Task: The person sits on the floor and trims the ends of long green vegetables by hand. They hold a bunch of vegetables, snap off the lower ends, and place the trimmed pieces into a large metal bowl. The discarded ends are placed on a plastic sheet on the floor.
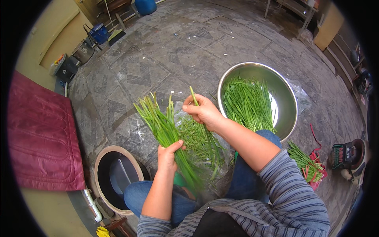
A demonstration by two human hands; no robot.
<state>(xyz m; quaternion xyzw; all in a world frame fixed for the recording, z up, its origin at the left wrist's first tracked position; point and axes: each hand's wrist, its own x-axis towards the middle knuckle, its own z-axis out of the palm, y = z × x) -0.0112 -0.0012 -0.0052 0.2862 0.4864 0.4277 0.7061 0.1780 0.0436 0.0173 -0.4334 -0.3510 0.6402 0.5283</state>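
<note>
A thick bunch of long green Chinese chives (158, 121) is gripped in my left hand (169, 155), stem ends pointing up and away from me. My right hand (202, 111) pinches a few separate stalks (208, 137), their tips hanging down between my knees. Below both hands, trimmed green scraps (194, 137) lie on a clear plastic sheet (225, 145) on the floor. To the right of my right hand stands a large stainless steel basin (288, 97) holding a heap of laid-out chives (247, 102).
A dark, brown-rimmed vat (102, 160) stands by my left knee. Tied chives (305, 163) lie on red plastic at right, near a weighing scale (345, 157). A maroon quilted cover (44, 136) hangs at left. Farther off are a broom (115, 35) and a blue bucket (99, 33).
</note>
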